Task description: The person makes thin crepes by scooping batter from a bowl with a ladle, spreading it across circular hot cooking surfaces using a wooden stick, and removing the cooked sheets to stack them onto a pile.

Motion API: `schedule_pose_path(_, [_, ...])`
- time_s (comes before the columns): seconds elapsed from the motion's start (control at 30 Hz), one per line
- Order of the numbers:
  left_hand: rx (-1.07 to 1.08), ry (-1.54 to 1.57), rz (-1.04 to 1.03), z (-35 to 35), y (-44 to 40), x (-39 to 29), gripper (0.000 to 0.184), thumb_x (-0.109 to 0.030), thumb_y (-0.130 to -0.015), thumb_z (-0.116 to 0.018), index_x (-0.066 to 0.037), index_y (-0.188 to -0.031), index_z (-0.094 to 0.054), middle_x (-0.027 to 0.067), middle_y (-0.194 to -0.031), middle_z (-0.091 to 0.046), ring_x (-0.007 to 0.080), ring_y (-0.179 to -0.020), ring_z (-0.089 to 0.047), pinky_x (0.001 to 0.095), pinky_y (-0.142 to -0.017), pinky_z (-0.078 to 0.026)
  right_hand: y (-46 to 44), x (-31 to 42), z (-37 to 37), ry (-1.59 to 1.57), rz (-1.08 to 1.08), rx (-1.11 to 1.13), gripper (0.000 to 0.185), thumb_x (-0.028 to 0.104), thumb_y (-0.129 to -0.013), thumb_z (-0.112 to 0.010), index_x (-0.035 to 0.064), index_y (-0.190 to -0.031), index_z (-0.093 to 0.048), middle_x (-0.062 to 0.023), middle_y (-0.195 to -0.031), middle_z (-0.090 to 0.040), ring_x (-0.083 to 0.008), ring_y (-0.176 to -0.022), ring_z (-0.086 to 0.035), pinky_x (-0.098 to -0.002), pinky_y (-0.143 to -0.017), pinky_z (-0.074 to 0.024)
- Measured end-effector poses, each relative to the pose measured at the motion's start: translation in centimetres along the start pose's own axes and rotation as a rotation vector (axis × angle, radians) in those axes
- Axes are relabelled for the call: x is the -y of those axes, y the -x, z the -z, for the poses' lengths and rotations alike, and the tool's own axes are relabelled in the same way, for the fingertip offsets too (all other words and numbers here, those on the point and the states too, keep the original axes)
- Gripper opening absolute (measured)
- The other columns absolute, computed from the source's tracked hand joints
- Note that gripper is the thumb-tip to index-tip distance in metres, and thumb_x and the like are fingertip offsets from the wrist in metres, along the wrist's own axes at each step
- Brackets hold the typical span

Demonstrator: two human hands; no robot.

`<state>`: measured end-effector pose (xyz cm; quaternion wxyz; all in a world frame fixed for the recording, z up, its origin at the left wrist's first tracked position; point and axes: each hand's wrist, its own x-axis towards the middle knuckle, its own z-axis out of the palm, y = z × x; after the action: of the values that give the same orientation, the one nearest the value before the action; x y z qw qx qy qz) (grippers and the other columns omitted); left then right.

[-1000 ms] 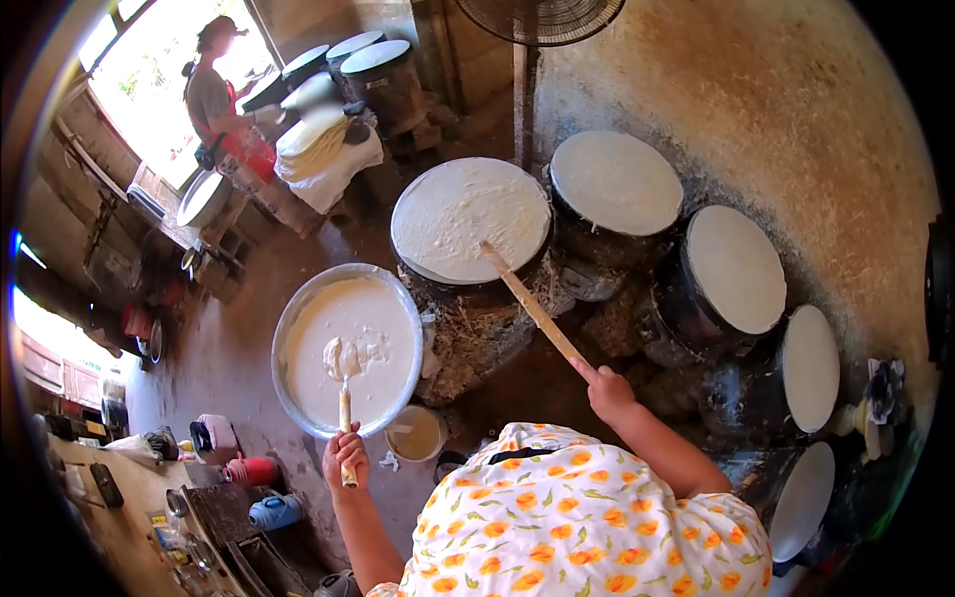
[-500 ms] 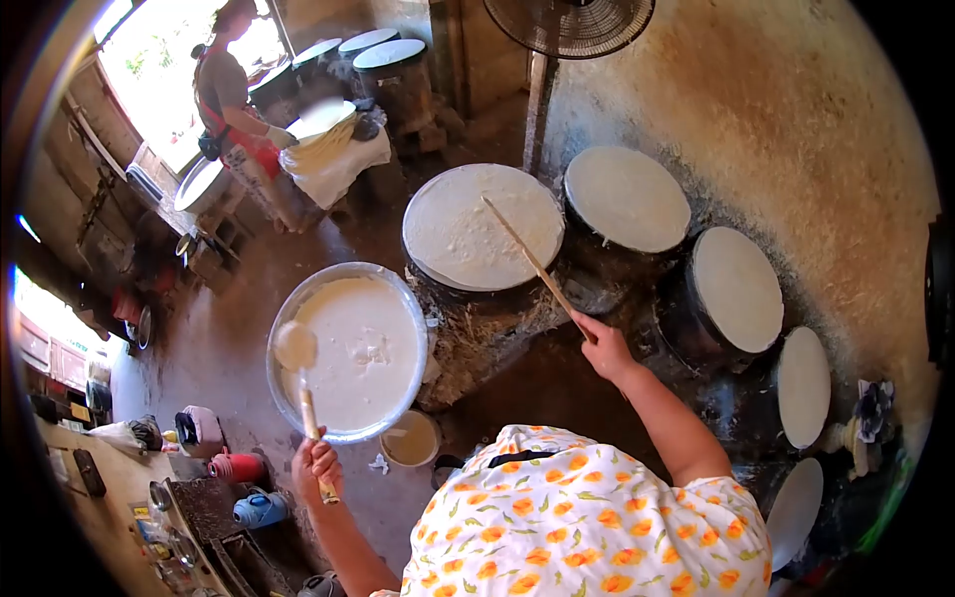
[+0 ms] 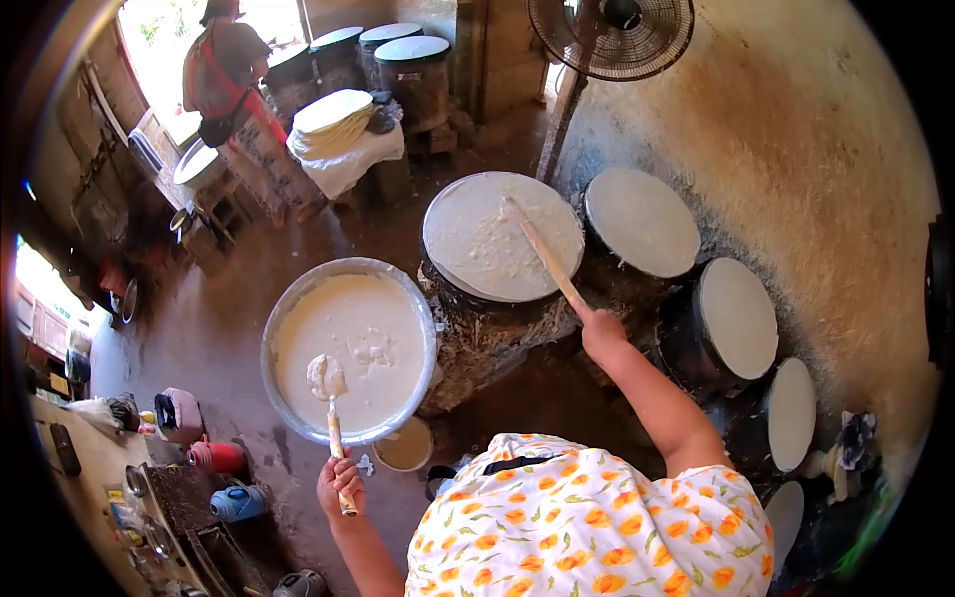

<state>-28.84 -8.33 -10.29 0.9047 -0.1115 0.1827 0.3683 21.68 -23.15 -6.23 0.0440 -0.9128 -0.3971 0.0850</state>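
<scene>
My left hand (image 3: 341, 485) is wrapped round the handle of a ladle (image 3: 335, 423). Its batter-coated bowl hangs over the large basin (image 3: 271, 343) of cream-coloured batter (image 3: 373, 308). My right hand (image 3: 603, 335) grips a long flat wooden stick (image 3: 542, 249), whose far end reaches onto a round griddle-like top (image 3: 463, 224). That top is covered with a pale, lumpy layer of batter, and the stick's tip seems to touch it. Both hands are closed on their handles.
More round white-topped drums (image 3: 644, 221) curve along the right wall. A small bucket (image 3: 405, 445) stands beside the basin. At the back left another person (image 3: 231, 99) is near a stack of flat round sheets (image 3: 333, 124). A fan (image 3: 612, 38) hangs above.
The ladle's bowl has moved down and slightly right over the basin. The wooden stick's angle has shifted a little on the round top. The other person has turned toward the window, away from the stack.
</scene>
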Motion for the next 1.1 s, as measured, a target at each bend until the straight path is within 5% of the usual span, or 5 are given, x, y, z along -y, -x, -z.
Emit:
schedule_pose_path(0.17, [-0.029,0.005,-0.013,0.3,-0.2,-0.3,0.039,-0.017,-0.096,-0.032,0.015,-0.117,-0.04,0.0026,-0.07,-0.045,0.0091,-0.047,-0.045,0.0257,-0.039,-0.042,2.9,1.0,0.2,0.023,0.064,0.101,0.056,0.005,-0.087,-0.043,0.0362,-0.133,-0.042,-0.0197,-0.084,-0.058,-0.0377,-0.079,-0.061,-0.0469,-0.068,-0.0495])
schedule_pose_path(0.43, [0.217,0.151,0.106,-6.8,1.3,-0.8,0.041,-0.016,-0.096,-0.03,0.014,-0.125,-0.032,0.0041,-0.07,-0.042,0.0114,-0.052,-0.047,0.0279,-0.04,-0.04,-6.5,3.8,-0.2,0.28,-0.064,0.062,0.043,0.011,-0.092,-0.043,0.0202,-0.133,-0.042,-0.0173,-0.093,-0.061,-0.0315,-0.083,-0.064,-0.0413,-0.068,-0.0522])
schedule_pose_path(0.6, [0.04,-0.309,-0.136,-7.0,-0.3,-2.8,0.034,-0.015,-0.097,-0.031,0.01,-0.119,-0.039,0.0022,-0.067,-0.04,0.0089,-0.044,-0.041,0.0261,-0.034,-0.038,-7.6,3.3,-0.8,0.019,-0.094,0.051,0.049,0.004,-0.087,-0.045,0.0226,-0.133,-0.044,-0.0216,-0.099,-0.062,-0.0372,-0.088,-0.062,-0.044,-0.072,-0.0505])
schedule_pose_path(0.8, [-0.135,-0.242,-0.042,-6.5,-4.2,-5.7,0.028,-0.016,-0.096,-0.035,0.007,-0.111,-0.043,-0.0003,-0.063,-0.038,0.0075,-0.044,-0.04,0.0241,-0.035,-0.037,1.1,0.7,-5.2,-0.516,0.189,-0.12,0.051,0.001,-0.083,-0.044,0.0257,-0.127,-0.052,-0.0277,-0.09,-0.059,-0.0438,-0.081,-0.058,-0.0475,-0.07,-0.0467])
schedule_pose_path(1.1, [0.035,-1.029,-0.004,-19.7,-13.7,5.5,0.021,-0.009,-0.092,-0.045,0.0,-0.109,-0.051,0.0012,-0.062,-0.044,0.0061,-0.036,-0.036,0.0208,-0.028,-0.03,17.7,0.4,-1.2,-0.513,-0.07,-0.209,0.057,-0.001,-0.075,-0.054,0.0222,-0.127,-0.053,-0.0146,-0.08,-0.058,-0.0325,-0.069,-0.058,-0.0393,-0.065,-0.0501])
